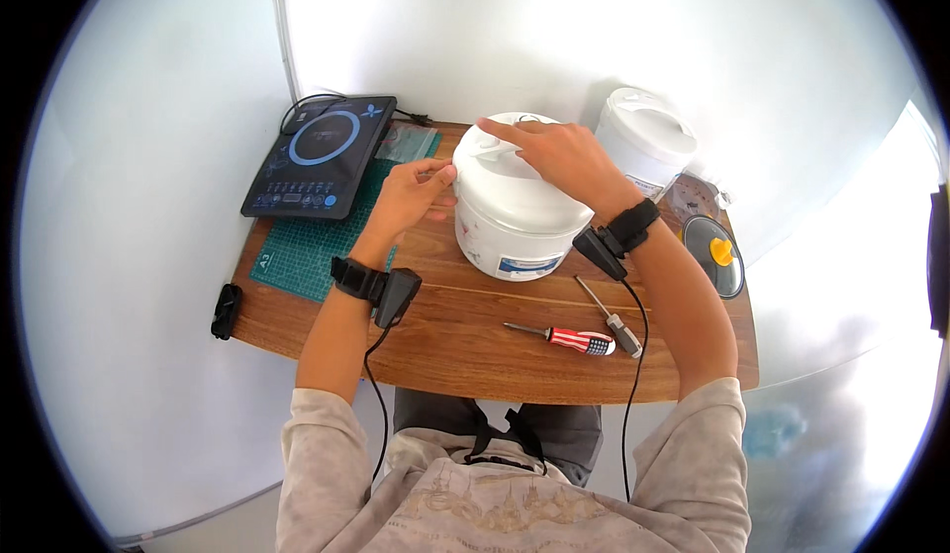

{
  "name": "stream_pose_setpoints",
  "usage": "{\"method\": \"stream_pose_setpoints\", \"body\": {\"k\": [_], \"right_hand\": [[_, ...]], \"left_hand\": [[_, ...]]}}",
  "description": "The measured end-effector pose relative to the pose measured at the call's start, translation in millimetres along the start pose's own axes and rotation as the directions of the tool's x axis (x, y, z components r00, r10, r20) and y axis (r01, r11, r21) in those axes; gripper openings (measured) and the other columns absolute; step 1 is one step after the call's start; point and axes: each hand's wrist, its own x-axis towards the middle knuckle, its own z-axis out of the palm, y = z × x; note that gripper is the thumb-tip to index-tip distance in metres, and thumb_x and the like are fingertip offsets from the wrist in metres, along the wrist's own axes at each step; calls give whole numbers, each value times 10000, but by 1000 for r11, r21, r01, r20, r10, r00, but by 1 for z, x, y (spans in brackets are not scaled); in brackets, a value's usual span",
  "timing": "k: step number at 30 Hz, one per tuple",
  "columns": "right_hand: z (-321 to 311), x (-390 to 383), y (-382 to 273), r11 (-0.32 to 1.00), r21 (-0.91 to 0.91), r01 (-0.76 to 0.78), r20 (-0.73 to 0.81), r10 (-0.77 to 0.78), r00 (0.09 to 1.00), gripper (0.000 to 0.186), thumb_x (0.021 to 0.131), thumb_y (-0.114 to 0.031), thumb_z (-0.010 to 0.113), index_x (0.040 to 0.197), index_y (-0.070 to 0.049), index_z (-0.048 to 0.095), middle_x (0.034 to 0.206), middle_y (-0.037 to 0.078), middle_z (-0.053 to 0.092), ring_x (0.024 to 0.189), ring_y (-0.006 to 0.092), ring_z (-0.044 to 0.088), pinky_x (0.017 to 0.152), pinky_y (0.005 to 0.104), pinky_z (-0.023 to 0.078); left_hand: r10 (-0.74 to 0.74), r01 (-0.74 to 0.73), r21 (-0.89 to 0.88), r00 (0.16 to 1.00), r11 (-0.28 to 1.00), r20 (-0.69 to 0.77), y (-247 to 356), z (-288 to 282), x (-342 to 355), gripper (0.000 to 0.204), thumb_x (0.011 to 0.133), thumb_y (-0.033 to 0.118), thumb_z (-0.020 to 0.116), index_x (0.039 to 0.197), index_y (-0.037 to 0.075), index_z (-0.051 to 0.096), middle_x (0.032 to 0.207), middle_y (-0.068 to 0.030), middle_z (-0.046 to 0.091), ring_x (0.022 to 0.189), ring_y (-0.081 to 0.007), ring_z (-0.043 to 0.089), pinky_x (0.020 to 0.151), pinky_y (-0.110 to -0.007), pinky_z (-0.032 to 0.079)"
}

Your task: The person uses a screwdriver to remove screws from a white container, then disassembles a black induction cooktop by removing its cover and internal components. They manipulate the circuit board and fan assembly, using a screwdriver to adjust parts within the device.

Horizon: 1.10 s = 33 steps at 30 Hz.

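The right hand touches a white container

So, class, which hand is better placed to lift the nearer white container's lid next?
Probably the right hand: it reaches over the top of the lid, while the left hand is at the left side of the container.

The white pot looks smooth, glossy plastic, the table grained wood.
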Motion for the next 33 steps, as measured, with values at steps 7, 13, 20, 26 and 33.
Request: {"method": "stream_pose_setpoints", "body": {"k": [7, 13, 20, 26, 33], "right_hand": [[2, -1, 4, 998, -26, 49, 6, -49, 999, 534, 948, -27, 521, 1428, -247, 606, 1086, 65, 715, 862, 286, 708, 725, 405, 583], [0, -2, -1, 998, -43, 55, 2, -55, 999, 554, 928, 3, 532, 1422, -233, 615, 1081, 96, 719, 912, 298, 705, 772, 414, 579], [-1, 2, -6, 997, -59, 50, 45, -47, 998, 527, 923, -9, 547, 1405, -211, 618, 1064, 124, 716, 940, 311, 706, 827, 419, 578], [3, 0, -1, 1000, -10, -8, 44, 8, 999, 466, 956, -85, 590, 1412, -179, 589, 1110, 128, 706, 1002, 316, 700, 883, 424, 570], [2, -33, 2, 988, 139, -60, -144, 81, 986, 418, 980, -195, 628, 1389, -124, 579, 1395, 210, 564, 1182, 399, 616, 983, 474, 528]], "left_hand": [[7, -7, -35, 1000, 999, -15, -1, 6, -1, 503, 1023, 402, 651, 1344, 14, 648, 1060, -113, 752, 927, -189, 760, 702, -265, 599], [1, -2, -48, 1000, 999, -18, -3, 5, 0, 513, 1017, 397, 661, 1358, 14, 644, 1096, -120, 751, 935, -188, 759, 706, -266, 603], [7, -8, -46, 1000, 999, -18, -5, 7, -2, 523, 1015, 406, 661, 1390, 44, 628, 1112, -109, 748, 976, -195, 748, 719, -285, 601], [63, -68, 85, 996, 994, 63, -12, 8, -11, 948, 877, 500, 794, 1582, 59, 340, 1414, -201, 580, 1116, -249, 687, 728, -313, 603], [257, -274, 312, 962, 909, 95, -37, 42, -27, 1231, 817, 561, 816, 1599, -76, 110, 1429, -378, 507, 1256, -437, 610, 1005, -462, 539]]}}
